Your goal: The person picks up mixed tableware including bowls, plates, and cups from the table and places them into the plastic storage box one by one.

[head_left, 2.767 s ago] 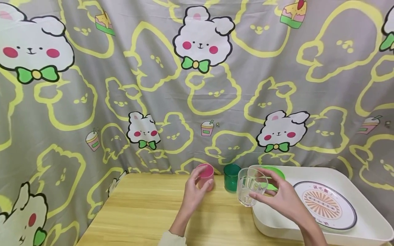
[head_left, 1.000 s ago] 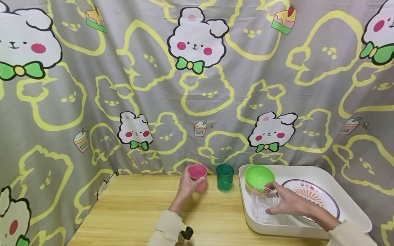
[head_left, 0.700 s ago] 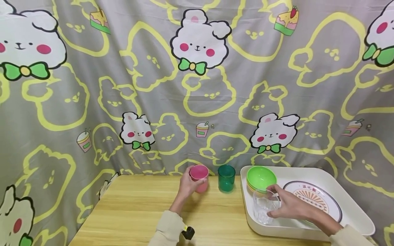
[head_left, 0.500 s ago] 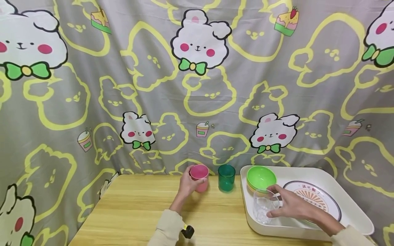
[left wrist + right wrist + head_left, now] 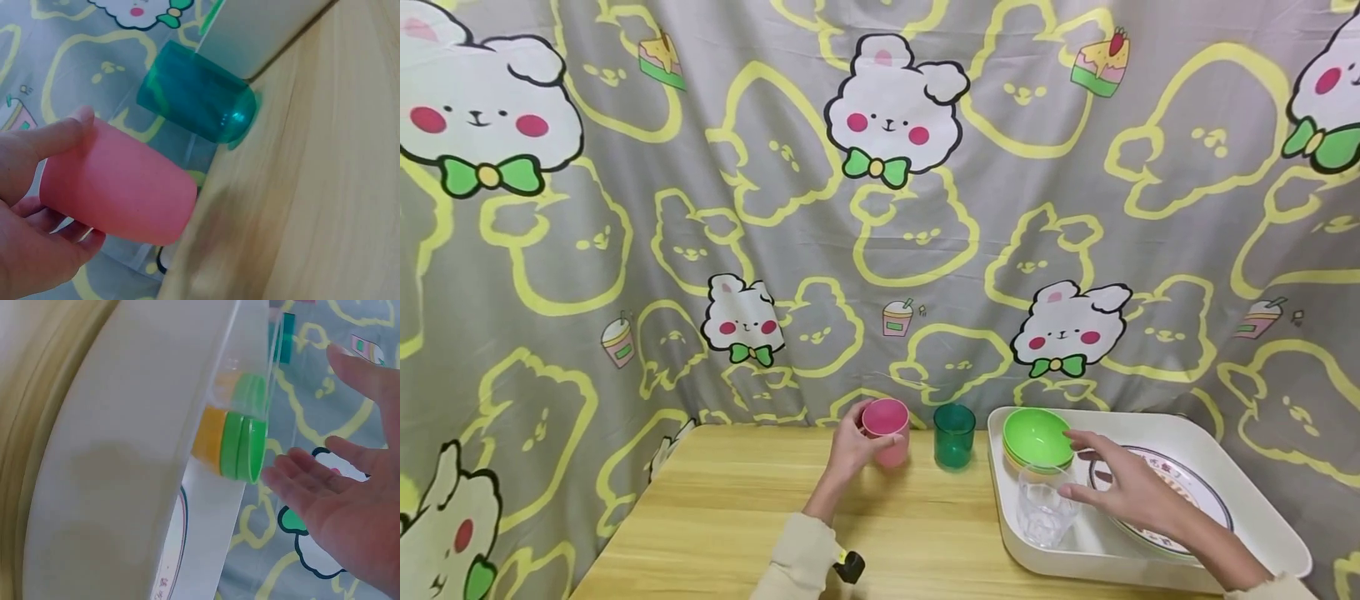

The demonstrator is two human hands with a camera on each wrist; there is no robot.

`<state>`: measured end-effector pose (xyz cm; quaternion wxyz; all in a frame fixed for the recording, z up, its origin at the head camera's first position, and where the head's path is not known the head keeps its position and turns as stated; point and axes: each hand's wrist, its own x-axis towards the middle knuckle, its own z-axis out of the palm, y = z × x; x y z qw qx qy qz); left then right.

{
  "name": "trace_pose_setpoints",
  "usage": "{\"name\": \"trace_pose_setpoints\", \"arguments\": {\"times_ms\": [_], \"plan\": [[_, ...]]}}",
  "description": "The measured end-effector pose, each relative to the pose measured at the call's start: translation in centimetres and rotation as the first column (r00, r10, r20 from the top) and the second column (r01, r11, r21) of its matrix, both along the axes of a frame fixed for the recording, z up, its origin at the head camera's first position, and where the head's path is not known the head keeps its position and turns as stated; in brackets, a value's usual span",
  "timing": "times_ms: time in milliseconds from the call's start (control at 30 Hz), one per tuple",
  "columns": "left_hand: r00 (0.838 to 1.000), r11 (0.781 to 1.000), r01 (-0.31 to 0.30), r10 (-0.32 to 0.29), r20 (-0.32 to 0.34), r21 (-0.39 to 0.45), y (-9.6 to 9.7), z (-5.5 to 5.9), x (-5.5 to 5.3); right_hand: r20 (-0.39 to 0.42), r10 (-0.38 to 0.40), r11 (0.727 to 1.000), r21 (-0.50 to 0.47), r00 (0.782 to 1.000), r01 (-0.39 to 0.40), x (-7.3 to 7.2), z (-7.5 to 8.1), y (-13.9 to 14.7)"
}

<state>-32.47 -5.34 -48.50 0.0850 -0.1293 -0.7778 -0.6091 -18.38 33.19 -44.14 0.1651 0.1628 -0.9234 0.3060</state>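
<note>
My left hand [image 5: 848, 448] grips a pink cup [image 5: 891, 442] near its rim at the back of the table. In the left wrist view the thumb lies on one side of the pink cup [image 5: 122, 181] and the fingers on the other. Right of it stands a teal see-through cup [image 5: 953, 442], upright on the table. A clear cup [image 5: 1043, 517] stands in the front left corner of the white tray [image 5: 1022, 560]. My right hand [image 5: 1131, 487] hovers just beside and above that cup, fingers spread; the right wrist view shows nothing held in it.
Stacked bowls, the top one green [image 5: 1037, 437] and a yellow-orange one [image 5: 211, 440] below, sit at the tray's back left. A patterned plate [image 5: 1213, 504] lies in the tray, partly behind my right arm. A patterned curtain [image 5: 940, 250] hangs right behind the table [image 5: 737, 508].
My right hand brought the clear cup from above the table into the tray, then let go and rose slightly. My left hand, first reaching at the pink cup, has taken hold of it.
</note>
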Motion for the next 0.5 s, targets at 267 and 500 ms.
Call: {"name": "trace_pose_setpoints", "arguments": {"times_ms": [267,500], "plan": [[0.998,0.996,0.059,-0.059,0.001,0.072,-0.1,1.0,1.2,-0.077,0.021,0.995,-0.098,0.997,-0.029,-0.3,0.6,-1.3],[0.995,0.991,0.099,-0.099,0.002,0.085,-0.5,2.5,2.1,-0.069,0.031,0.984,-0.171,0.997,-0.043,-0.5,0.9,-2.6]]}}
